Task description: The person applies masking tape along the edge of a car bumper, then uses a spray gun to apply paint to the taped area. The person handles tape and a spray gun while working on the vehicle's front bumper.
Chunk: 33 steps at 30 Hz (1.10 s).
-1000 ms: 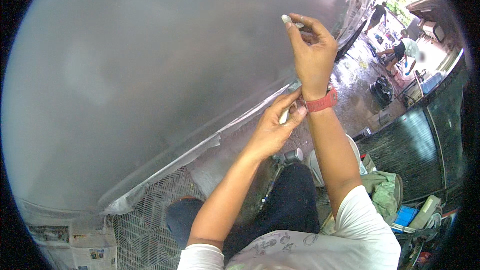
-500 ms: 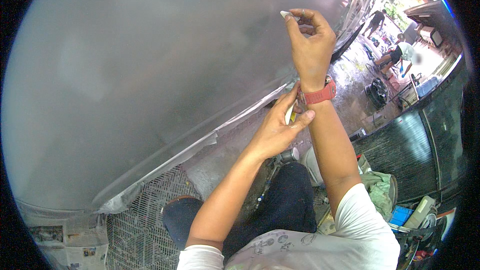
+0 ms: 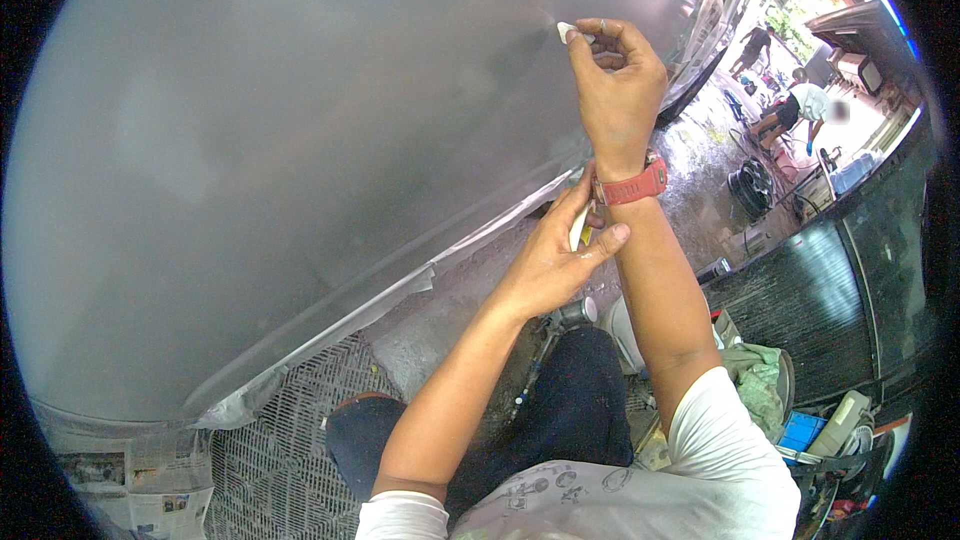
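A large, smooth grey panel [image 3: 300, 140] fills the left and top, its lower edge lined with a strip of masking film [image 3: 440, 252]. My right hand [image 3: 622, 90] is raised to the panel's right part, pinching a small white piece [image 3: 566, 33] whose tip meets or nearly meets the surface; its material is unclear. A red watch [image 3: 632, 183] circles that wrist. My left hand [image 3: 552, 255] is just below, by the right wrist, thumb and fingers around a flat white piece [image 3: 579, 228]. Something yellow shows beside it, mostly hidden.
Newspaper masking [image 3: 165, 495] hangs at the lower left beside a slatted floor grating [image 3: 290, 440]. A dark ribbed panel [image 3: 800, 290] stands right. A blue crate [image 3: 803, 430] and green cloth [image 3: 755, 385] lie near my right elbow. Two people work at the far right near a wheel [image 3: 752, 188].
My right hand has shifted slightly left with the white piece, and a dark shade with a bright spot now shows on the panel beside its tip. My left hand has barely moved.
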Each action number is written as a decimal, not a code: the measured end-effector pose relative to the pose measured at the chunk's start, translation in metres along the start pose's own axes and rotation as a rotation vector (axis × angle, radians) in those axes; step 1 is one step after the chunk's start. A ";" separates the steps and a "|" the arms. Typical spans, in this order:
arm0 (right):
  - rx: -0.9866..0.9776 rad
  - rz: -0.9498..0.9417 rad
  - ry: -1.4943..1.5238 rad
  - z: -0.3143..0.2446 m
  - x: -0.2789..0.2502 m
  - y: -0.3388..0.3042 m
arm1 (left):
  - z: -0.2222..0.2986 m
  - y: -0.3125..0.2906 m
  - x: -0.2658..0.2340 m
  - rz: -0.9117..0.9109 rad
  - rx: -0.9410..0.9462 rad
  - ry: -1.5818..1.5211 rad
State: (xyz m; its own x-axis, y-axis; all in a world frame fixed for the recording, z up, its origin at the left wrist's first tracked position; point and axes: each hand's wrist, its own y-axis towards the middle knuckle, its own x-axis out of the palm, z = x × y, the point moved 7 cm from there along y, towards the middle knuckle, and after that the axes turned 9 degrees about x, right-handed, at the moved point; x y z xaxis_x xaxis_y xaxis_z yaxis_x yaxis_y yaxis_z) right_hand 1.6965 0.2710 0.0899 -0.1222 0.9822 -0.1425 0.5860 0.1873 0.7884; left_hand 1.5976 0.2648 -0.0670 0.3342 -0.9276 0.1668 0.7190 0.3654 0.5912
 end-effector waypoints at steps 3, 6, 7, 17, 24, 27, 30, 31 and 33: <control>-0.007 0.002 0.009 -0.001 0.000 0.000 | -0.002 0.000 0.001 0.003 0.016 -0.020; 0.012 -0.007 -0.002 -0.003 0.000 -0.001 | -0.004 0.001 0.000 -0.004 0.008 -0.026; 0.006 -0.005 -0.007 -0.002 0.000 0.000 | -0.002 0.001 0.000 -0.011 -0.007 -0.043; 0.002 0.014 0.017 -0.001 -0.001 0.000 | 0.003 0.002 -0.001 -0.018 -0.031 -0.026; -0.010 0.026 0.023 0.000 -0.002 -0.001 | 0.006 0.002 -0.002 -0.032 -0.022 0.008; 0.016 0.014 0.011 0.000 -0.002 0.000 | 0.007 0.002 -0.001 -0.025 -0.012 0.005; 0.017 0.006 0.001 -0.002 -0.001 0.000 | 0.008 0.001 -0.001 -0.017 0.004 0.011; 0.009 0.007 -0.002 -0.003 -0.001 0.000 | 0.006 0.002 -0.002 -0.013 0.024 0.029; -0.009 0.008 -0.008 -0.003 0.000 0.000 | 0.005 0.001 -0.003 -0.011 0.030 0.034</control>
State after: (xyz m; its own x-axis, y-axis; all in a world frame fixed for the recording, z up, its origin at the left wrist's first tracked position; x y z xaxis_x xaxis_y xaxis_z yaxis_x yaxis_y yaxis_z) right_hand 1.6938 0.2714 0.0914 -0.1111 0.9838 -0.1406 0.5799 0.1791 0.7947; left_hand 1.5940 0.2677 -0.0635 0.3478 -0.9280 0.1334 0.7041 0.3525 0.6164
